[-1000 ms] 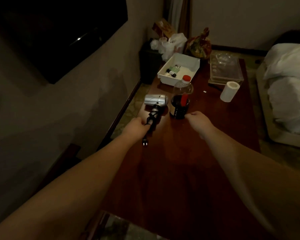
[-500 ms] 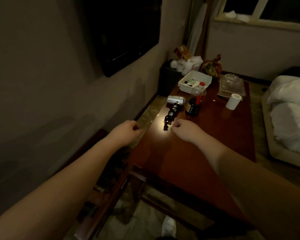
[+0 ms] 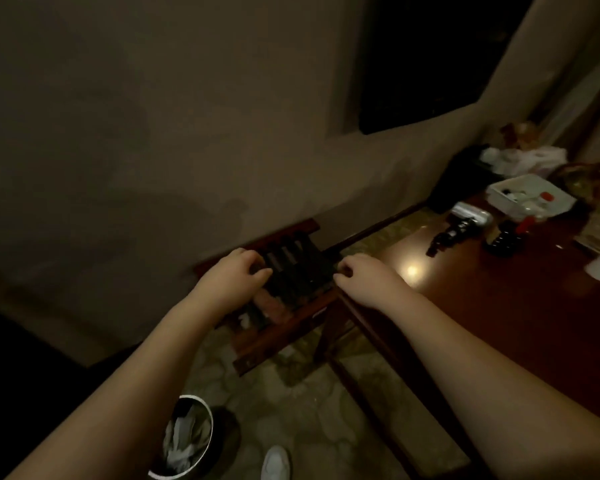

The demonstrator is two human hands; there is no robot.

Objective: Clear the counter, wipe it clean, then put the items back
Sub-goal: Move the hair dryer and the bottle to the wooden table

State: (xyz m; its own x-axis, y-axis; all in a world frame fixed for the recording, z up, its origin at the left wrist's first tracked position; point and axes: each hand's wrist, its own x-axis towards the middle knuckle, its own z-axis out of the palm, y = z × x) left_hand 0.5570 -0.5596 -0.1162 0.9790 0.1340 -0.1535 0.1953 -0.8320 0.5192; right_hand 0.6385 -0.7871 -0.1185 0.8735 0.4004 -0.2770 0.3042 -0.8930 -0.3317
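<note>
The counter now sits off right; you've turned away, left hand and right hand loosely curled, empty, hair dryer released, clearing barely begun.

Hair dryer lies on red-brown counter.

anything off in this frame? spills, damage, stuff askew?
No spills or damage visible. The hair dryer lies on its side near the counter edge, cord wrapped round its handle. Both hands, left hand and right hand, hover over a slatted rack, holding nothing. The frame is dim and blurred.
</note>
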